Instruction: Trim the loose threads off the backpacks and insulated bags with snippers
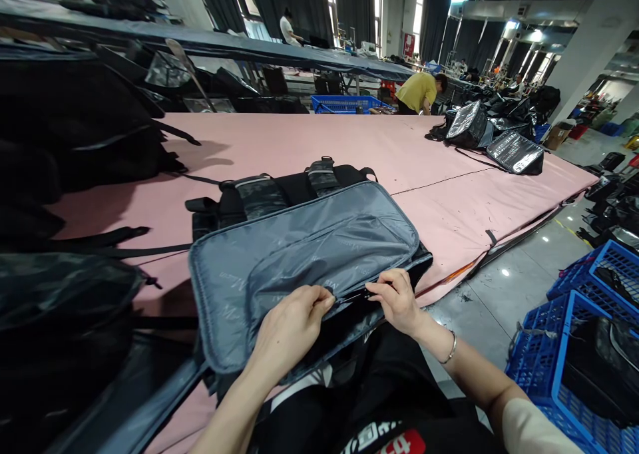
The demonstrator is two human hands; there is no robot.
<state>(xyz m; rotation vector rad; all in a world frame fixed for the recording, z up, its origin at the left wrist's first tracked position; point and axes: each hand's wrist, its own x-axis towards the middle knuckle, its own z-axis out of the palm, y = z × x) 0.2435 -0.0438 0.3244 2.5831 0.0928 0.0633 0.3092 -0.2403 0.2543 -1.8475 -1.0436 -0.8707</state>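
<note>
At the table's (449, 208) near edge, my left hand (292, 327) and right hand (398, 302) pinch the backpack's (304, 241) opening; uneven tugging could pucker it.

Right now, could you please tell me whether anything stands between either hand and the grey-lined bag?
Nothing visible does: the left hand and the right hand are both on the grey-lined bag, pinching along its opening.
</note>
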